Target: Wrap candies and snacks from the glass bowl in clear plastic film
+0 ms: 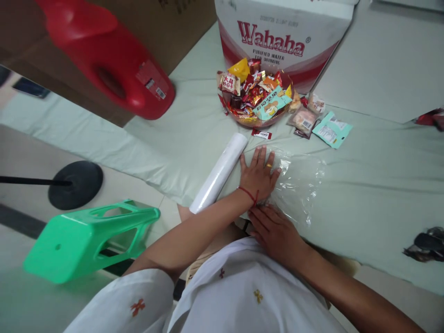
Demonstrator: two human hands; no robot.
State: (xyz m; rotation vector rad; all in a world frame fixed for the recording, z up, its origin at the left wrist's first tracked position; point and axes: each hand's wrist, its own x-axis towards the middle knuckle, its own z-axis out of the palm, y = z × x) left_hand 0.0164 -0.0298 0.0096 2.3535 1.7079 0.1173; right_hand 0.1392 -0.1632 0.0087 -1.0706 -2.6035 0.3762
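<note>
A clear, crinkled plastic bag or sheet (pixel 301 185) lies flat on the pale green cloth. My left hand (pixel 258 175) rests palm down on its left side, fingers spread, with a ring and a red string at the wrist. Just below, my right hand (pixel 275 229) lies flat at the table's edge, its fingers extended over the near left corner of the plastic. Left of my left hand is a white roll (pixel 219 173), lying slantwise. Neither hand grips anything.
Behind are a bowl of wrapped sweets (pixel 256 99), loose packets (pixel 333 129) and a Wahaha carton (pixel 284 41). A red jug (pixel 114 60) is at upper left, a green stool (pixel 90 240) at lower left. A dark object (pixel 426 245) lies at right.
</note>
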